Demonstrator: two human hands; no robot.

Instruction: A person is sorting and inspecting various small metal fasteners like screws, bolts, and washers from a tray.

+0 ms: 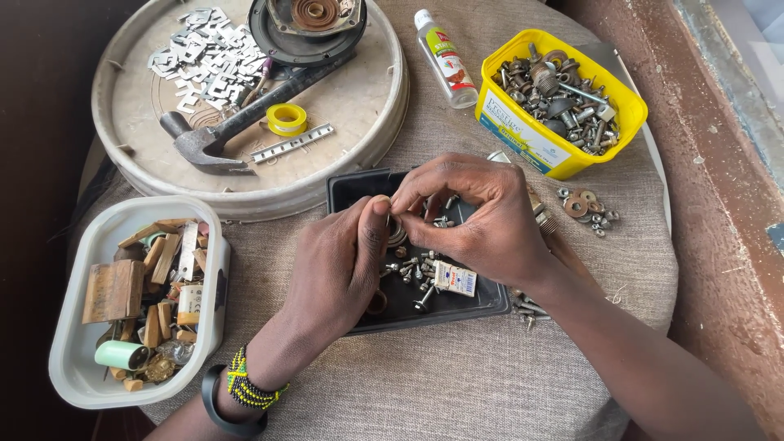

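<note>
Both hands (pixel 425 233) pinch sm. round metal part (pixel 396 231), edge-on, over black tray (pixel 351 189).

A shallow tray (pixel 351 189) of screws (pixel 412 269) sits at the centre of the bench (pixel 490 376), with the left hand (pixel 339 265) and right hand (pixel 478 214) meeting over it. At eleven o'clock lies a round pan (pixel 384 122) holding a hammer (pixel 237 122), a tape roll (pixel 287 118) and metal clips (pixel 208 53). A tub (pixel 523 131) of bolts sits at two o'clock, a bottle (pixel 445 59) at twelve, and a box (pixel 90 384) of wooden bits at eight.
</note>
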